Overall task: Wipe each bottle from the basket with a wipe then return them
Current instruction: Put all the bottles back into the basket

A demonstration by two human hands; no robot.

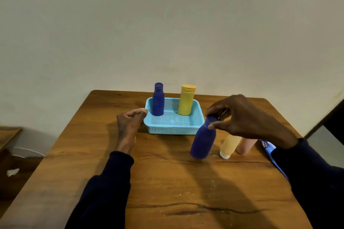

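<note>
One wooden table (167, 182) bears a blue basket (173, 130) before a pale wall (167, 24).

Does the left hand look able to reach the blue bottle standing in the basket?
Likely yes: the left hand pinches the basket rim right beside that standing blue bottle; nothing lies between them.

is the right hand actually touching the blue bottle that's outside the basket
Touching. The head view shows the right hand with its fingers pinching the neck of the tilted blue bottle, just outside the basket.
</note>
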